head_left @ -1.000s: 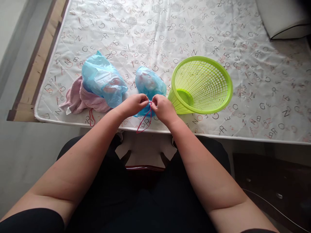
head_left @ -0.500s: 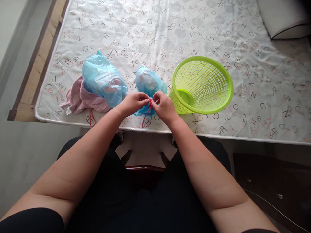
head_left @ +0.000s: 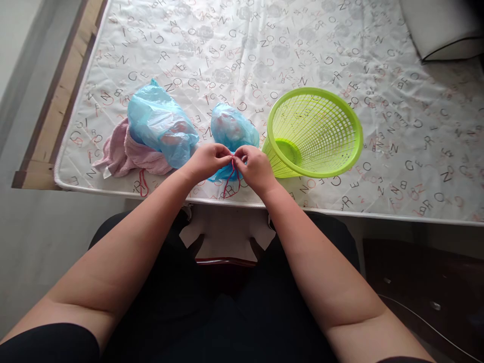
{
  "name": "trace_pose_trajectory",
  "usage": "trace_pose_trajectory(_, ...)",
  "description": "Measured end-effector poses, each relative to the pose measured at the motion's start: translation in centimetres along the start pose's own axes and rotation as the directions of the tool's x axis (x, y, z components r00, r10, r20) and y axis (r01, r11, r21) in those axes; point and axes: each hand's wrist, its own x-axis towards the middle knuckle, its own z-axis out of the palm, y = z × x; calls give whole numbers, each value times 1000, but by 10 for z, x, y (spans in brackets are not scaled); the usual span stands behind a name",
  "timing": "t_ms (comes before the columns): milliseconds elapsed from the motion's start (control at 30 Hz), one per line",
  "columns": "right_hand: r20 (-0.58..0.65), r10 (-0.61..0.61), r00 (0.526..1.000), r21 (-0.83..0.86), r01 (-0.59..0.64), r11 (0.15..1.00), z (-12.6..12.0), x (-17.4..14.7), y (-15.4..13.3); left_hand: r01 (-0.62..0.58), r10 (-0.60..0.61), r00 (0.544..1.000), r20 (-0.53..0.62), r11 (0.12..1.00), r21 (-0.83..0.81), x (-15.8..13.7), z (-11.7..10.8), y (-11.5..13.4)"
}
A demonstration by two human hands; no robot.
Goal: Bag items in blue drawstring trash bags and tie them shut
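Observation:
My left hand (head_left: 210, 160) and my right hand (head_left: 252, 165) meet over the neck of a small blue plastic bag (head_left: 231, 126). Both pinch a thin red string (head_left: 233, 174) between thumb and fingers, and its loose ends hang down toward the mattress edge. Something rounded and pale shows through the bag, too blurred to name. Left of my hands a larger blue plastic bag (head_left: 161, 121) lies partly on a pink towel (head_left: 128, 151). My fingers hide the exact shape of the string at the bag's neck.
A green mesh basket (head_left: 357, 136) lies tilted to the right of my hands, its mouth toward me. Another piece of red string (head_left: 143, 182) rests below the towel. The letter-printed mattress (head_left: 397, 166) has a wooden frame (head_left: 49, 116) at left. A pale, dark-edged object (head_left: 442, 35) sits at far right.
My fingertips have drawn closer together at the string, the right hand shifting slightly left. The hanging string ends have swung a little to the right and spread apart. Bags and basket are unmoved.

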Motion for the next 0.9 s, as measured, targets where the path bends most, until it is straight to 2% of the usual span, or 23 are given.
trace_pose_trajectory(267, -25, 56, 998, -45, -57, 997, 2, -3, -5, 3, -5, 998, -70, 999, -34, -1, 2, 3)
trace_pose_trajectory(467, -75, 5, 997, -36, -7, 999, 3, -3, -1, 4, -12, 998, -66, 993, -115, 0, 4, 0)
trace_pose_trajectory(700, -84, -76, 994, -31, 73, 997, 7, -2, 5, 74, -66, 997, 39, 967, -244, -1, 0, 3)
trace_pose_trajectory(900, -70, -80, 994, -83, 74, 994, 6, -2, 7, 13, -6, 999, 35, 978, -210, -2, -1, 2)
